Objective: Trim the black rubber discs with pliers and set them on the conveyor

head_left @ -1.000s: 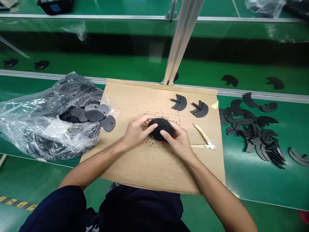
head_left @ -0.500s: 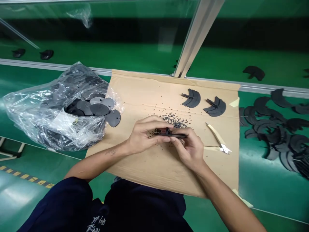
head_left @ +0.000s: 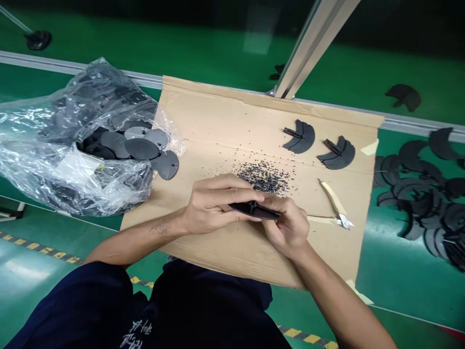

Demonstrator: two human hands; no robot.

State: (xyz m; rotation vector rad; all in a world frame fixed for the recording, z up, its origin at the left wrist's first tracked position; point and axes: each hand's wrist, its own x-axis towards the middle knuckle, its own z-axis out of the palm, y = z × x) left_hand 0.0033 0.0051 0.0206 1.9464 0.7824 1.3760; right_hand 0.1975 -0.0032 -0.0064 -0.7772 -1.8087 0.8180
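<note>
Between both hands, above the cardboard sheet (head_left: 218, 116), is a thin black plastic part (head_left: 250, 209) seen nearly edge-on, with a small raised piece on its upper side. My left hand (head_left: 218, 201) is closed on its left end, fingers over the top and thumb beneath. My right hand (head_left: 286, 220) pinches its right end. Fingers hide much of the part's outline. Just beyond the hands lies a pile of tiny black plastic scraps (head_left: 265, 177). Side cutters with cream handles (head_left: 332, 196) lie open on the cardboard, right of my right hand.
Left, a clear plastic bag (head_left: 105, 186) spills dark round discs (head_left: 141, 149). Two black crescent parts (head_left: 305, 137) with stems lie at the cardboard's back right. More crescent parts (head_left: 417, 189) are heaped on the green table farther right. A metal post (head_left: 308, 48) rises behind.
The camera view has shifted and turned slightly. The black part has tilted, showing more of its face, and my left fingers now reach farther across its top.
</note>
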